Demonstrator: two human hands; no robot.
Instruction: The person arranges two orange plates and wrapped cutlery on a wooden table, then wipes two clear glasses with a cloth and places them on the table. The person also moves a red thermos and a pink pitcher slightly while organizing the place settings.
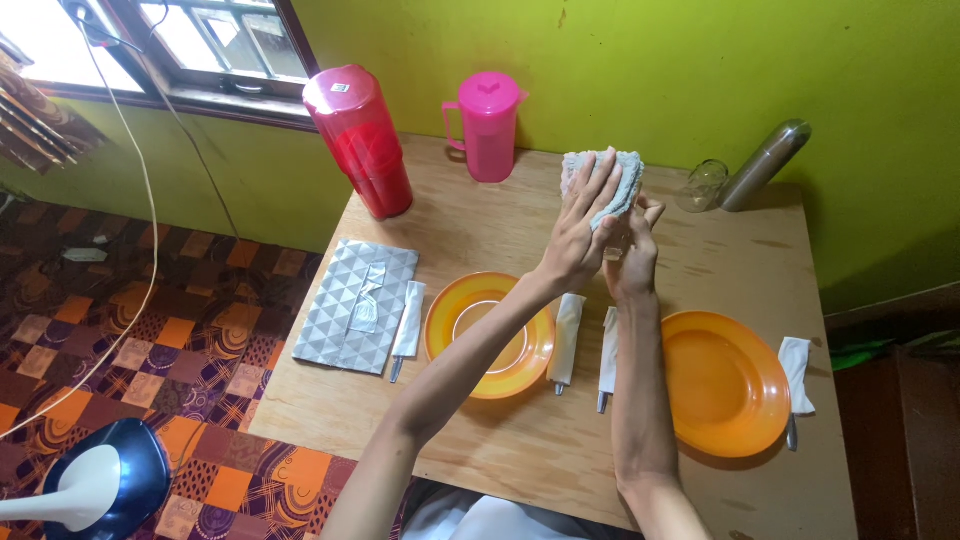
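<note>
My left hand (578, 232) is raised over the middle of the wooden table (480, 440), fingers spread and pressed onto a pale grey cloth (620, 172). Right beside it, my right hand (634, 258) grips what looks like a small clear glass (613, 250), mostly hidden under the cloth and my fingers. The two hands touch each other. Below them lie two napkin-wrapped pieces of cutlery (568, 338) (609, 350), between two orange plates (488, 335) (722, 380).
A red lidded jug (360, 140) and a pink pitcher (488, 125) stand at the back by the green wall. A clear glass (704, 186) and a steel flask (766, 164) lie at the back right. A grey patterned mat (358, 305) and more wrapped cutlery (407, 325) (795, 375) sit beside the plates.
</note>
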